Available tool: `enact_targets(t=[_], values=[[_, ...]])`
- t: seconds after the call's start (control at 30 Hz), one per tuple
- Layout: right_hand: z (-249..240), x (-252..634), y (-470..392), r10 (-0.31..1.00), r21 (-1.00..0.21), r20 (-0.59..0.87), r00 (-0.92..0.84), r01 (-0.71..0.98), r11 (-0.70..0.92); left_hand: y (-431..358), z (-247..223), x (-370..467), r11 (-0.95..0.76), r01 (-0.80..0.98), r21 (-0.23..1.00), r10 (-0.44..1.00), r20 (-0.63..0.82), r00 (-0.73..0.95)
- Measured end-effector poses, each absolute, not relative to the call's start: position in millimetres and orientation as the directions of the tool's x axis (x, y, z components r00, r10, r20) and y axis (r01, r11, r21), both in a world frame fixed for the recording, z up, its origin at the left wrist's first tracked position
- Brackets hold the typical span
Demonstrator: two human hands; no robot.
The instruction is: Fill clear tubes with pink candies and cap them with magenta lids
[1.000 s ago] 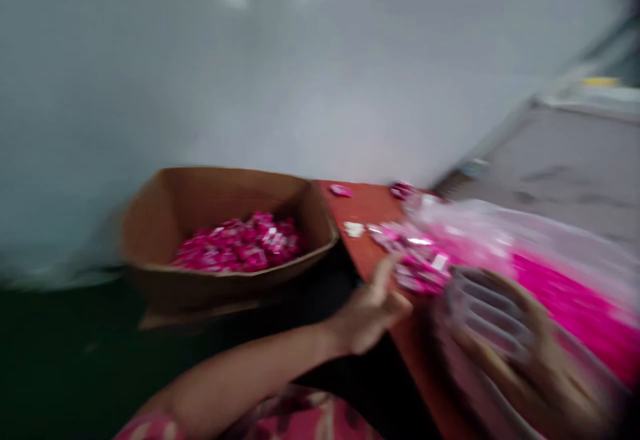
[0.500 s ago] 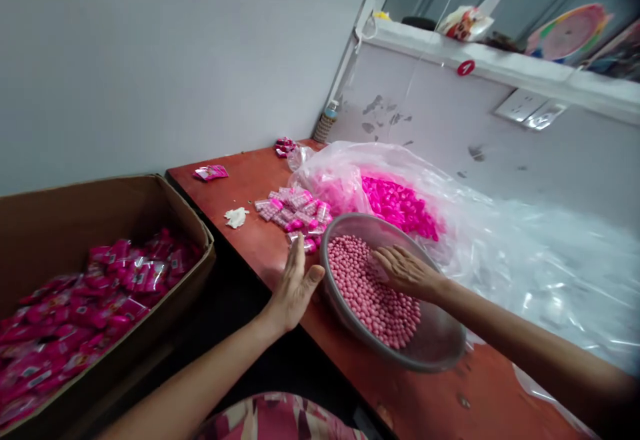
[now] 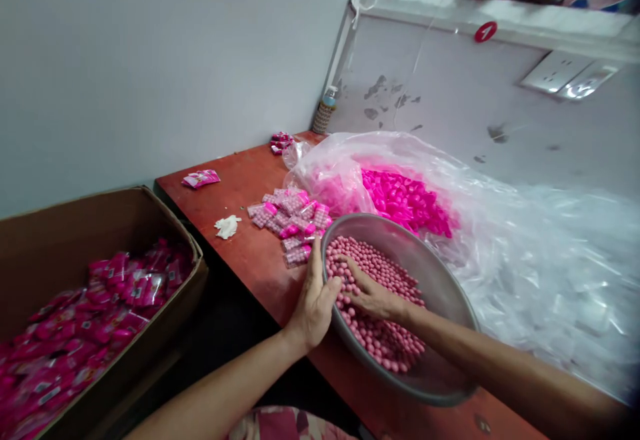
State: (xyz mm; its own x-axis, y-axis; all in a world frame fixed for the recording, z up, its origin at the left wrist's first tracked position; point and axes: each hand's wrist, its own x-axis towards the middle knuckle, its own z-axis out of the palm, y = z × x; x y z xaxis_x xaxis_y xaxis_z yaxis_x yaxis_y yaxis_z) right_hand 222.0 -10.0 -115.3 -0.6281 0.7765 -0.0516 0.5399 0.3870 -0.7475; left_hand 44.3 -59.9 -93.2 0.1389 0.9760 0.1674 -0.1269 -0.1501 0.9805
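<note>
A grey bowl (image 3: 453,280) holds many small round pink beads (image 3: 385,267) and stands tilted at the table's front edge. My right hand (image 3: 373,297) reaches into it, curved among the beads, with some between thumb and fingers; its fingertips are partly buried. Against the bowl's near left side lies my left hand (image 3: 313,303), fingers stretched out and thumb by the rim. Just beyond that hand is a pile of small clear tubes (image 3: 293,213) filled with pink beads, with bright pink ends.
Behind the bowl, a clear plastic bag (image 3: 395,143) contains bright pink pieces (image 3: 405,197). More clear plastic (image 3: 560,273) spreads to the right. A cardboard box (image 3: 170,207) of pink packets (image 3: 100,313) is at left. White crumpled scrap (image 3: 228,227) and a bottle (image 3: 325,110) are on the red table (image 3: 250,260).
My right hand has moved left and down from lying flat over the beads to digging among them. My left hand has come up against the bowl's side. The view has shifted slightly.
</note>
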Motion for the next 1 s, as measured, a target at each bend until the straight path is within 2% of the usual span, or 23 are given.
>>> enact_targets(t=[0.07, 0.17, 0.27, 0.37, 0.43, 0.47, 0.6, 0.73, 0.8, 0.9, 1.0], values=[[-94.9, 220.2, -8.9, 0.832, -0.843, -0.07, -0.55, 0.479, 0.246, -47.9, -94.8, 44.0, -0.157, -0.15, 0.976, 0.975, 0.178, 0.134], [-76.4, 223.4, -4.4, 0.865, -0.924, -0.066, -0.497, 0.358, 0.135, -30.2, -100.9, 43.6, -0.137, -0.128, 0.982, 0.979, 0.154, 0.135], [-71.8, 231.8, 0.6, 0.885, -0.955, -0.05, -0.463, 0.281, 0.093, -21.8, -100.6, 40.9, -0.158, 0.051, 0.986, 0.981, 0.151, 0.118], [-69.0, 239.7, 3.6, 0.902, -0.974, -0.009, -0.433, 0.208, 0.09, -20.6, -85.0, 37.1, -0.356, 0.344, 0.869, 0.932, 0.356, 0.068], [-65.9, 243.3, 4.3, 0.91, -0.982, -0.002, -0.415, 0.171, 0.075, -18.4, -69.7, 37.7, -0.481, 0.45, 0.753, 0.874, 0.455, 0.173], [-64.5, 244.6, 4.3, 0.915, -0.986, -0.008, -0.403, 0.158, 0.061, -16.1, -62.4, 39.7, -0.513, 0.468, 0.72, 0.858, 0.451, 0.247], [-64.5, 247.4, 4.5, 0.932, -0.994, -0.045, -0.361, 0.108, -0.007, -1.7, -45.3, 56.3, -0.512, 0.452, 0.73, 0.84, 0.317, 0.44], [-69.9, 249.1, 5.3, 0.931, -0.997, -0.043, -0.362, 0.072, -0.018, 10.2, -44.2, 72.1, -0.455, 0.411, 0.79, 0.852, 0.25, 0.461], [-70.4, 250.4, 5.4, 0.922, -0.998, -0.04, -0.384, 0.066, -0.016, 13.0, -44.8, 76.0, -0.478, 0.409, 0.778, 0.848, 0.285, 0.447], [-68.1, 252.2, 5.8, 0.909, -0.988, -0.047, -0.414, 0.155, 0.019, 15.8, -45.3, 78.1, -0.598, 0.396, 0.696, 0.781, 0.395, 0.484], [-67.1, 253.2, 7.8, 0.91, -0.966, -0.05, -0.411, 0.25, 0.06, 20.3, -46.6, 79.1, -0.574, 0.371, 0.73, 0.782, 0.353, 0.513]])
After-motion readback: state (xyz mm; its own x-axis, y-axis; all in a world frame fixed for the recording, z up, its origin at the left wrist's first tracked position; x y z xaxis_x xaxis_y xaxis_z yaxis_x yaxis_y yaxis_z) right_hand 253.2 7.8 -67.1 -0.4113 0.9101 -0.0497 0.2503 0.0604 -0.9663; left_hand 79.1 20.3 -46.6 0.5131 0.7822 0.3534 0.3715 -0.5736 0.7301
